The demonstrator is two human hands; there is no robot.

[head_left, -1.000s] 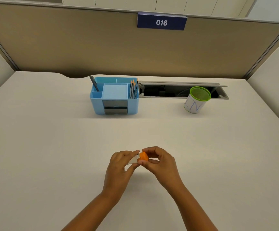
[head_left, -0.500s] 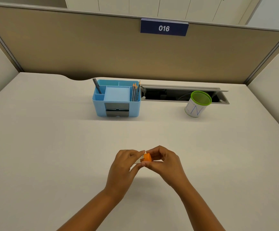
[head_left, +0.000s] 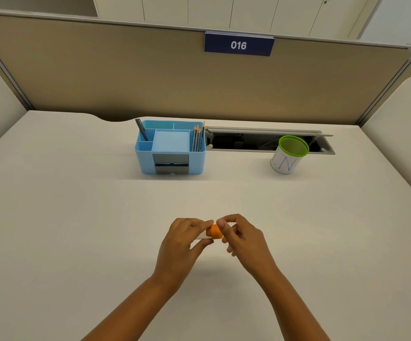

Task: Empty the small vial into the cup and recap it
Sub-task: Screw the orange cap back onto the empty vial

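A small clear vial (head_left: 202,235) with an orange cap (head_left: 214,231) lies sideways between my hands, above the middle of the desk. My left hand (head_left: 181,242) grips the vial's body, which its fingers mostly hide. My right hand (head_left: 242,238) pinches the orange cap with thumb and forefinger. The cap sits on the vial's mouth. The cup (head_left: 288,154), white with a green rim and green mesh inside, stands upright at the back right, far from both hands.
A blue desk organiser (head_left: 170,148) with a pen and pencils stands at the back centre. Behind the cup an open cable slot (head_left: 248,141) runs along the desk. A beige partition with a "016" sign (head_left: 238,44) closes the back.
Both hands stay together on the vial in nearly the same spot. My right fingers have shifted around the orange cap. The view has tilted slightly.
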